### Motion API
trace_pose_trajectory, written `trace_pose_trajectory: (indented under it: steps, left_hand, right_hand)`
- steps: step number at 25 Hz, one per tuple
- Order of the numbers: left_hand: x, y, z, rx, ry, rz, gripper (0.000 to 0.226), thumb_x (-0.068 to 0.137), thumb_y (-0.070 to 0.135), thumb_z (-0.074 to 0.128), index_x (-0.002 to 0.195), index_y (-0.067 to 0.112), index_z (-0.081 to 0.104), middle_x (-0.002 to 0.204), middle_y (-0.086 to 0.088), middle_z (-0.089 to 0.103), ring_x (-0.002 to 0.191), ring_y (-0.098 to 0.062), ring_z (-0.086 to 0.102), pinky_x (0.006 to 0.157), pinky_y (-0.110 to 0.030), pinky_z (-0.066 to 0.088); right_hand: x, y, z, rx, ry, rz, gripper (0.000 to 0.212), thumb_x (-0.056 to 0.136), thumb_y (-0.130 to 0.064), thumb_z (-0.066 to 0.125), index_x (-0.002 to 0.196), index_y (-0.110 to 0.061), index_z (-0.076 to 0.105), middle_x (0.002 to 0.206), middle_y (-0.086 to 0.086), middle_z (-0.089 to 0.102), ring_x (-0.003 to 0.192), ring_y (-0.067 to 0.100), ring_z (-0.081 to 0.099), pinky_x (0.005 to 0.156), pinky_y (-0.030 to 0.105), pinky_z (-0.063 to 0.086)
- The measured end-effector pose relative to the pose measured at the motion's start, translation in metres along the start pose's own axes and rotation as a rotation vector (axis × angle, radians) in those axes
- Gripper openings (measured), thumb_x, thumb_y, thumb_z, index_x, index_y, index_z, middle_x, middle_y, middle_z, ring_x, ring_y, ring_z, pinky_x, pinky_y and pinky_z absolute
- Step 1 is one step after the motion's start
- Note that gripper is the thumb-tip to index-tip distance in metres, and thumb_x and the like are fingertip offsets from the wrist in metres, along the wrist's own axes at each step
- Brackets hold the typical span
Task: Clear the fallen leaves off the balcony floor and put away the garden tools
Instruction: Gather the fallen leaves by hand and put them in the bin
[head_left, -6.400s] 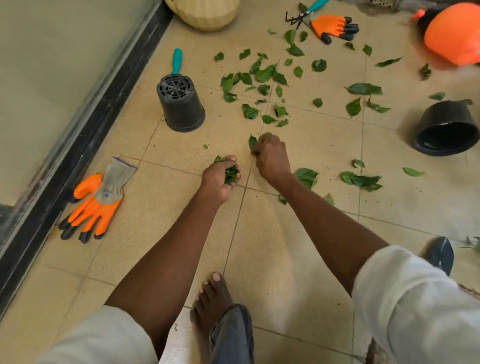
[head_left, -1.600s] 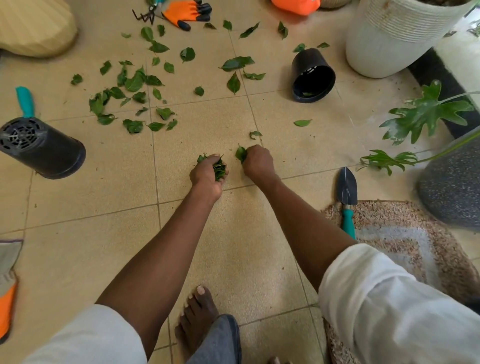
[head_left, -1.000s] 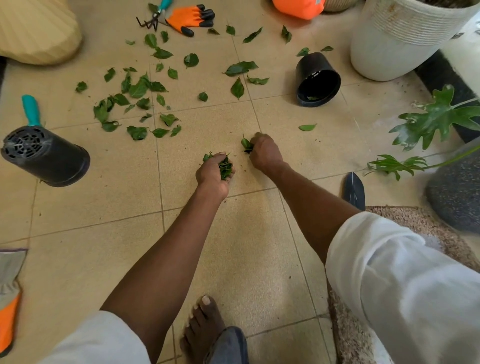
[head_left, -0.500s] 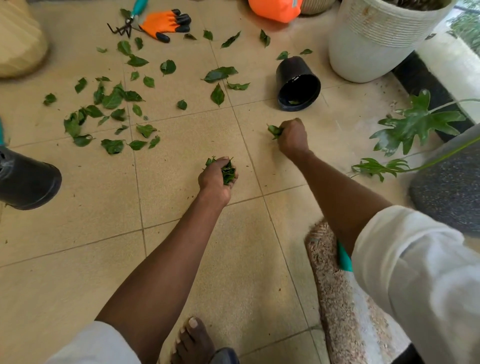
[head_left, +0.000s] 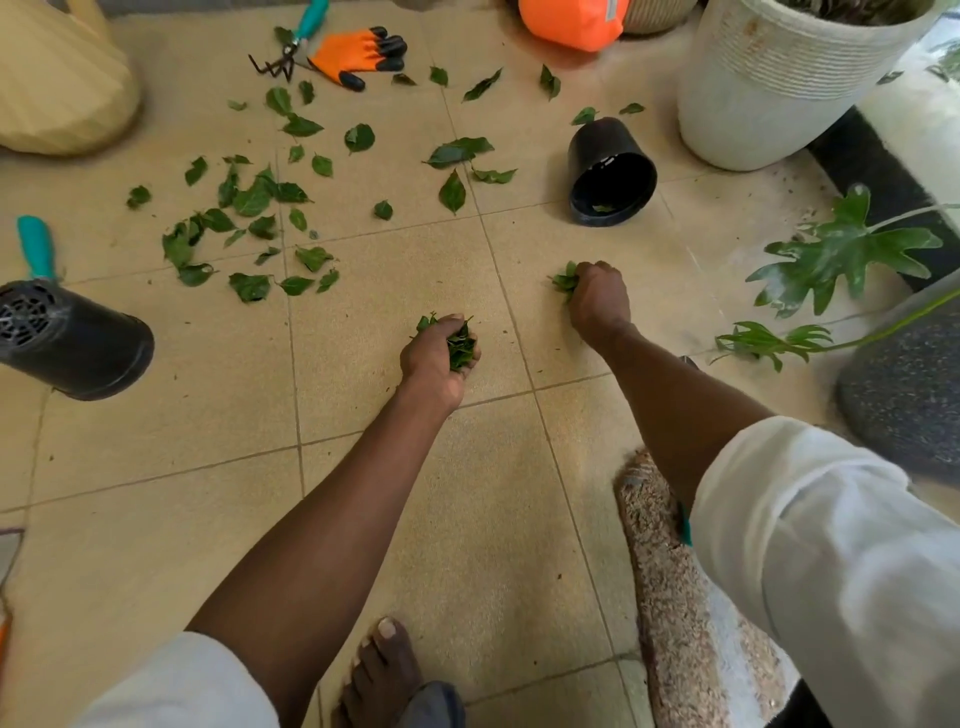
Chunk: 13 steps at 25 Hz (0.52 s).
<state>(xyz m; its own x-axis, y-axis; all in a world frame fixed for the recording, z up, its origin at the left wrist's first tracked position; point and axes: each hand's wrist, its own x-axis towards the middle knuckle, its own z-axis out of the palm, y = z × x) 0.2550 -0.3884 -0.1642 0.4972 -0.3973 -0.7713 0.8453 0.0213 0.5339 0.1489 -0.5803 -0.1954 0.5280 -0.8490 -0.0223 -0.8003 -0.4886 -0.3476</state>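
My left hand (head_left: 434, 356) is closed around a bunch of green leaves (head_left: 460, 343) just above the tan tiled floor (head_left: 363, 493). My right hand (head_left: 597, 299), further right, grips a few leaves (head_left: 565, 280) at floor level. Several loose leaves (head_left: 249, 208) lie scattered at the upper left and centre. A small hand rake with a teal handle (head_left: 293, 44) lies next to an orange glove (head_left: 358, 52) at the top. A teal tool handle (head_left: 35, 249) sticks out behind a tipped black pot (head_left: 78, 338) on the left.
Another black pot (head_left: 610, 174) lies on its side ahead of my right hand. A large white planter (head_left: 779, 83), an orange container (head_left: 571, 21), a tan vase (head_left: 57, 88), a dark speckled pot (head_left: 909, 384) with split leaves and a woven mat (head_left: 675, 597) surround the spot.
My right hand has gone further right, away from my left hand, and has closed on a leaf near the tipped black pot. My left hand has kept its bunch.
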Motion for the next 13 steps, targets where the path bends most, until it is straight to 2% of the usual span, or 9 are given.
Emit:
trace_pose_trajectory:
  steps: [3,5,6,9,11,13]
  left_hand:
    - [-0.011,0.006,-0.007,-0.032,0.015,0.036,0.004,0.091,0.003,0.061,0.090,0.007,0.063,0.076,-0.011,0.060,0.062,-0.018,0.056,0.051,-0.024,0.049]
    - [-0.019,0.010,-0.008,-0.063,0.028,0.064,0.006,0.091,0.003,0.060,0.089,0.008,0.063,0.076,-0.011,0.060,0.061,-0.018,0.056,0.051,-0.025,0.050]
    - [-0.022,0.012,-0.007,-0.082,0.041,0.078,0.006,0.091,0.003,0.061,0.089,0.008,0.063,0.076,-0.010,0.060,0.061,-0.018,0.057,0.051,-0.025,0.050]
    - [-0.033,0.023,-0.007,-0.186,0.116,0.144,0.005,0.090,0.008,0.065,0.095,0.008,0.064,0.079,-0.010,0.060,0.065,-0.019,0.058,0.055,-0.029,0.052]
    - [-0.039,0.037,-0.012,-0.241,0.193,0.222,0.025,0.087,0.018,0.072,0.109,0.007,0.065,0.089,-0.009,0.064,0.076,-0.021,0.061,0.060,-0.031,0.053]
    - [-0.053,0.055,-0.016,-0.275,0.200,0.288,0.040,0.085,0.029,0.074,0.117,0.008,0.065,0.101,-0.009,0.068,0.087,-0.022,0.065,0.064,-0.031,0.055]
  right_hand:
    - [-0.007,-0.013,-0.011,0.161,-0.061,0.115,0.018,0.093,-0.002,0.051,0.106,-0.001,0.063,0.100,0.012,0.063,0.088,0.023,0.057,0.074,0.028,0.044]
    - [-0.013,-0.037,-0.015,0.328,-0.093,0.183,0.011,0.091,-0.003,0.053,0.099,-0.005,0.061,0.094,0.009,0.061,0.084,0.021,0.055,0.069,0.027,0.043]
    - [-0.017,-0.052,-0.016,0.450,-0.120,0.218,0.009,0.088,-0.004,0.056,0.096,-0.007,0.058,0.094,0.008,0.062,0.084,0.022,0.057,0.067,0.030,0.045]
    - [-0.035,-0.109,-0.025,0.946,-0.307,0.307,0.023,0.076,0.000,0.069,0.095,-0.008,0.059,0.088,0.011,0.066,0.078,0.023,0.063,0.063,0.033,0.052]
    - [-0.049,-0.145,-0.032,1.115,-0.433,0.271,0.025,0.073,0.002,0.071,0.096,-0.002,0.062,0.082,0.012,0.065,0.069,0.020,0.059,0.057,0.029,0.048]
    - [-0.063,-0.180,-0.041,1.063,-0.515,0.175,0.021,0.072,0.001,0.071,0.092,0.001,0.064,0.077,0.011,0.063,0.065,0.018,0.057,0.053,0.026,0.046]
